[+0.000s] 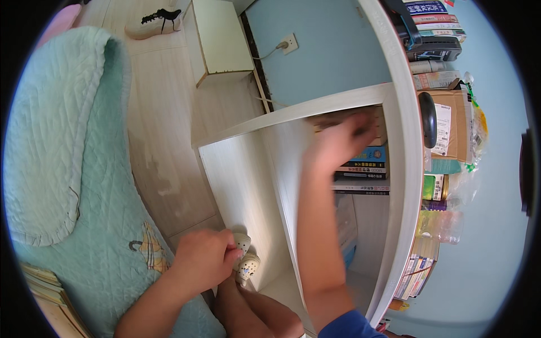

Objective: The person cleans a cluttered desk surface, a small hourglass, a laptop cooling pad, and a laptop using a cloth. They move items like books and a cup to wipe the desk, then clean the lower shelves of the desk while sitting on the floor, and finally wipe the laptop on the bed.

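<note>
My right hand (344,137), blurred, reaches into the upper end of a white shelf compartment, beside a row of books (363,169). Its fingers are partly lost in shadow near a brownish object, and whether they grip it cannot be told. My left hand (211,255) hangs over my legs with its fingers curled and nothing visible in them. Past its fingertips are cream clogs (248,266) on my feet. Thin books lie against the shelf board just below the row, and a partly hidden pale and blue item (347,236) stands in the neighbouring compartment.
A bed with a green quilt (105,203) lies at left, a stack of books (55,291) at its corner. The white shelf frame (405,177) curves down the right, with a cardboard box (458,122) and books on top. A shoe (154,25) and white cabinet (222,38) stand beyond.
</note>
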`<action>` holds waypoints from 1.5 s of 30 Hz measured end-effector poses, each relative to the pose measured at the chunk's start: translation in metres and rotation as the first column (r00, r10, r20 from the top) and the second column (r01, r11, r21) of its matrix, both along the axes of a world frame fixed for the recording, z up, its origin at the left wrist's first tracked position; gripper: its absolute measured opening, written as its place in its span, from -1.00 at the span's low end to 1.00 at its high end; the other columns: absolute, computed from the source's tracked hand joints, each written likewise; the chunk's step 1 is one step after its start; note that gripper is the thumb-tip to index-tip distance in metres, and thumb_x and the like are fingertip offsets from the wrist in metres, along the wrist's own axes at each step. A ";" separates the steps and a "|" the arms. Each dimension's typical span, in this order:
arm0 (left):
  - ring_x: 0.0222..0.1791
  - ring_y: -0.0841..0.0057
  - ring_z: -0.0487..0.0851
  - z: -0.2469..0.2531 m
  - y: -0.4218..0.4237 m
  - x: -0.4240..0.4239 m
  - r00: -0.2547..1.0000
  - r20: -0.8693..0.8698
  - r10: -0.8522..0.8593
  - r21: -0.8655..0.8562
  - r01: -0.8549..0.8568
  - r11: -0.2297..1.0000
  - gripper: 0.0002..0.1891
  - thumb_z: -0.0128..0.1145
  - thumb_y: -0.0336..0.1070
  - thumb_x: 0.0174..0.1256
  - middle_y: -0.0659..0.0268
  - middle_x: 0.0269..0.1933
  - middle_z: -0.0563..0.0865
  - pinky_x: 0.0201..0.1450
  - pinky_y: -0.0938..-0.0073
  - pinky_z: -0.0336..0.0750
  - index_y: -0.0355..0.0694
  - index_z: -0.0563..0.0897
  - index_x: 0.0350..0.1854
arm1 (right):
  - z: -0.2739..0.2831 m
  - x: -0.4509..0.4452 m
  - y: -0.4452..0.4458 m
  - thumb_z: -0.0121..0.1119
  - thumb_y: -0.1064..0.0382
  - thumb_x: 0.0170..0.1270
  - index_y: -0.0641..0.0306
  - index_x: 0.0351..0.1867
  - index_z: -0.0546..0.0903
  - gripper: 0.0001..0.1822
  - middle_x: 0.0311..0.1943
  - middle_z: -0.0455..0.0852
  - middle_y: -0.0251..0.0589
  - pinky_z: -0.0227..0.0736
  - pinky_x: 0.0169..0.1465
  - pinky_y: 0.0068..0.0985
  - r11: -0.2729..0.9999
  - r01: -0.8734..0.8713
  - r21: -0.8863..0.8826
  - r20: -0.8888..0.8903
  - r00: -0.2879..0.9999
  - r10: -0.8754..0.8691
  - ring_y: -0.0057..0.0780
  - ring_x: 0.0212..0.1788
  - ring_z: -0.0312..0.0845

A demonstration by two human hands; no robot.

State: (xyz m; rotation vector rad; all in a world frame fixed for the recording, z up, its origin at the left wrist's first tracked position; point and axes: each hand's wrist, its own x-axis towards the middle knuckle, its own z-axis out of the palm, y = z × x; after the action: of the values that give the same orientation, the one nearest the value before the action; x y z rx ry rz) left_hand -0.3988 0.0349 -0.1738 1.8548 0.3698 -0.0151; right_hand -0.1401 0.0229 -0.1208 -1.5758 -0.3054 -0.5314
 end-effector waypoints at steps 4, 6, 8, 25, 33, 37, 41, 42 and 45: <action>-0.47 0.23 0.73 0.003 0.001 -0.002 1.000 -0.013 -0.027 0.039 0.028 0.999 -0.81 0.40 -0.27 0.18 0.16 -0.47 0.74 -0.36 0.25 0.57 -0.27 0.67 -0.38 | -0.078 -0.051 0.013 -0.07 0.14 0.62 0.52 0.16 0.39 -0.60 0.19 0.40 0.04 0.36 0.25 -0.34 0.994 -0.028 -0.102 -0.041 0.999 0.024 -0.30 0.11 0.44; -0.48 0.29 0.74 0.000 0.002 -0.004 0.999 -0.011 -0.033 0.061 0.034 0.998 -0.82 0.39 -0.29 0.18 0.17 -0.47 0.75 -0.38 0.27 0.58 -0.28 0.68 -0.37 | -0.092 -0.057 0.001 -0.04 0.10 0.61 0.42 0.17 0.41 -0.62 0.14 0.46 -0.03 0.43 0.16 -0.35 0.985 -0.170 0.030 -0.396 0.903 0.167 -0.33 0.08 0.47; -0.49 0.37 0.75 -0.013 0.011 -0.006 0.996 0.002 -0.088 0.021 0.088 0.996 -0.86 0.36 -0.34 0.19 0.20 -0.48 0.76 -0.42 0.31 0.60 -0.30 0.68 -0.37 | -0.092 -0.063 -0.039 -0.01 0.06 0.60 0.31 0.17 0.42 -0.63 0.09 0.51 -0.09 0.48 0.08 -0.35 0.956 -0.222 0.192 -0.724 0.625 0.291 -0.33 0.00 0.52; -0.52 0.63 0.36 -0.055 -0.125 -0.015 0.999 0.043 -0.001 0.095 -0.003 0.995 -0.59 0.33 -0.04 0.34 0.35 -0.61 0.47 -0.42 0.43 0.35 -0.32 0.64 -0.49 | 0.043 -0.335 -0.521 0.34 0.49 0.16 0.29 -0.03 0.57 -0.66 0.01 0.62 0.04 0.46 0.18 -0.24 0.562 0.019 -0.827 -0.209 0.918 -0.337 0.03 0.09 0.54; -0.23 0.61 0.66 0.102 -0.378 -0.084 0.987 0.073 -0.143 -0.868 0.133 0.479 -0.51 0.03 0.16 0.54 0.35 -0.15 0.68 -0.14 0.59 0.56 -0.22 0.51 0.13 | 0.115 -0.360 -0.469 0.41 0.52 0.04 0.38 0.26 0.41 -0.31 0.18 0.51 0.14 0.41 0.26 -0.30 0.695 -0.207 -0.688 -0.265 0.964 0.025 0.05 0.20 0.49; -0.31 0.62 0.65 0.108 -0.417 -0.101 0.952 -0.263 -0.153 -0.964 -0.266 0.006 -0.52 -0.04 0.21 0.57 0.36 -0.20 0.67 -0.29 0.62 0.53 -0.16 0.50 0.10 | 0.167 -0.336 -0.512 0.32 0.40 0.15 0.45 -0.06 0.64 -0.69 -0.15 0.73 0.10 0.59 0.06 -0.29 0.544 -0.198 -0.815 -0.142 0.979 0.144 0.01 -0.10 0.71; -0.32 0.40 0.68 0.052 -0.498 -0.091 0.910 -0.401 -0.102 -0.911 -0.384 0.150 -0.63 0.20 -0.10 0.40 0.16 -0.25 0.66 -0.28 0.38 0.60 -0.34 0.50 -0.03 | 0.181 -0.305 -0.538 0.44 0.22 0.13 0.30 -0.37 0.64 -0.78 -0.54 0.62 -0.16 0.32 -0.51 -0.53 0.332 -0.190 -0.924 -0.138 0.975 0.174 -0.38 -0.55 0.48; -0.26 0.27 0.71 0.055 -0.515 -0.085 0.857 -0.506 -0.096 -0.839 -0.464 0.286 -0.61 0.27 -0.19 0.30 0.05 -0.20 0.67 -0.18 0.27 0.63 -0.41 0.49 -0.05 | 0.173 -0.302 -0.542 0.42 0.19 0.16 0.30 -0.41 0.60 -0.75 -0.55 0.56 -0.17 0.26 -0.47 -0.51 0.272 -0.158 -0.949 -0.111 0.977 0.181 -0.37 -0.54 0.42; -0.09 -0.03 0.68 0.056 -0.571 -0.092 0.914 -0.290 -0.284 -0.769 -0.046 0.638 -0.48 0.30 -0.19 0.18 -0.16 -0.05 0.62 -0.02 0.08 0.59 -0.45 0.43 0.04 | 0.161 -0.300 -0.546 0.41 0.12 0.20 0.26 -0.49 0.52 -0.67 -0.57 0.41 -0.20 0.14 -0.39 -0.46 0.140 -0.106 -0.984 -0.074 0.974 0.216 -0.32 -0.53 0.30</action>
State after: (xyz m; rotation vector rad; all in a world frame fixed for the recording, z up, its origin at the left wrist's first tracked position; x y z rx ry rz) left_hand -0.4907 -0.5364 -0.1183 0.9922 0.4226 -0.5700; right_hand -0.4403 -0.5230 0.0405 -2.8023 -1.0745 -0.1472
